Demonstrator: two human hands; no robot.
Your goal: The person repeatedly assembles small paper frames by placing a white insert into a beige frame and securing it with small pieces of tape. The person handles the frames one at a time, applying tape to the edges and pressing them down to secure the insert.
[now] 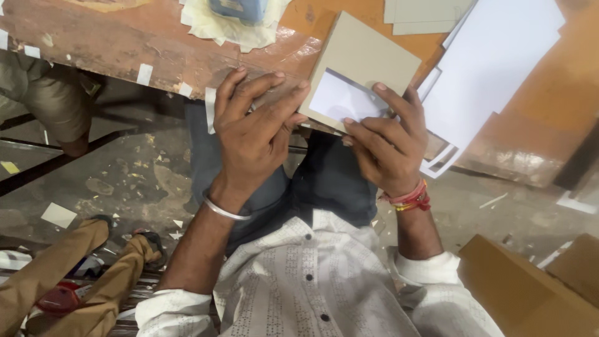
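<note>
My left hand [256, 128] hovers at the near edge of the brown worktable [156, 50], fingers spread and pointing toward a grey cardboard square [368, 56]; a metal bangle circles that wrist. My right hand [387, 140], with red and yellow threads at the wrist, grips the near edge of the cardboard square. Its fingers press a small white paper rectangle [343, 100] against the board. The cardboard lies partly over the table's edge.
A stack of white paper sheets [493, 68] lies to the right on the table, with more grey boards [424, 15] behind. A blue object on crumpled paper [240, 9] sits at the back. Another person's legs [75, 281] are at lower left. Brown cardboard [530, 293] at lower right.
</note>
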